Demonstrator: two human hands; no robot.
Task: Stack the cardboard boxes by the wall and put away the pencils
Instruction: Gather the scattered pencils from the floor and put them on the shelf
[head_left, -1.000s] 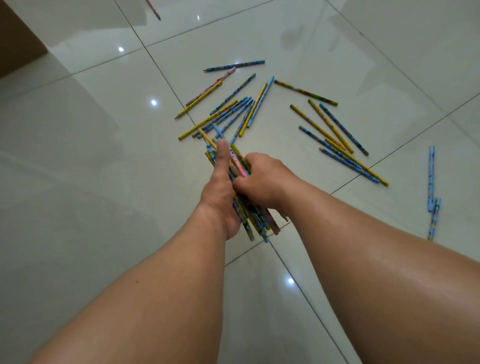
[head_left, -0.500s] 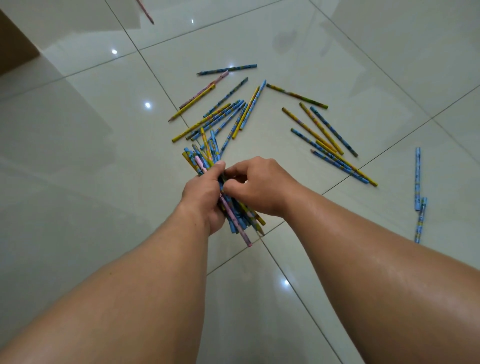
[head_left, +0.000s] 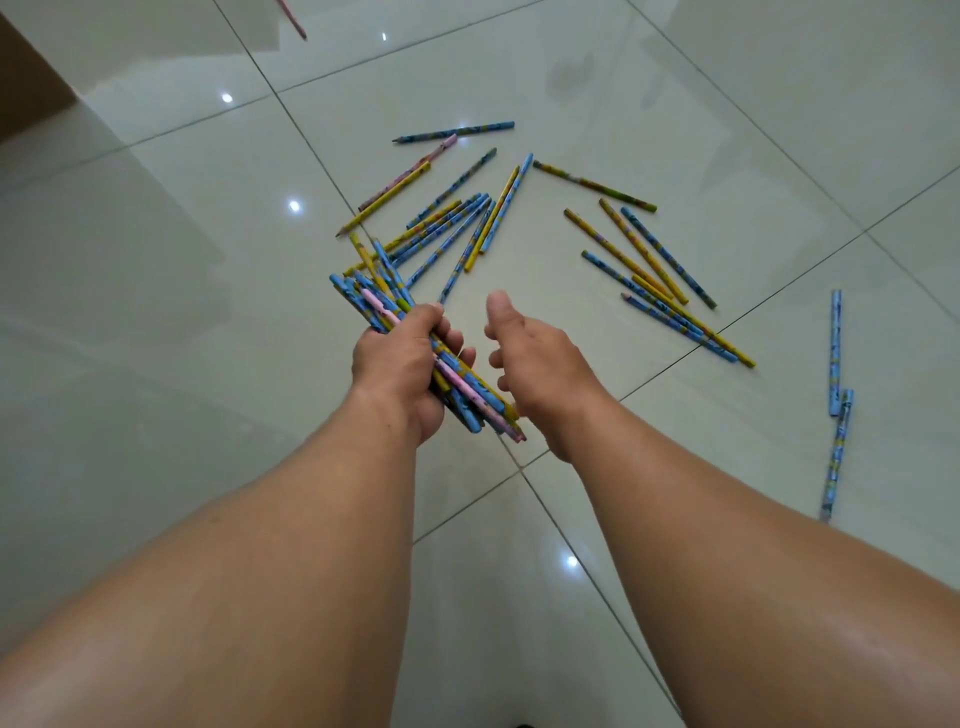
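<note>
1. The right hand (head_left: 540, 364) had just released the pencil bundle (head_left: 376, 301), hovering empty, fingers loosely curled.
2. The left hand (head_left: 397, 364) alone gripped it.
3. Loose pencils (head_left: 457, 223) lay beyond both hands, ungathered.

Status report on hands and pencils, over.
Left hand grips pencil bundle. Right hand holds nothing. Loose pencils lie on floor. Nothing blocks them.

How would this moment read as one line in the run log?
left hand: grips pencil bundle | right hand: holds nothing, beside bundle | loose pencils: scattered on tiled floor
</note>
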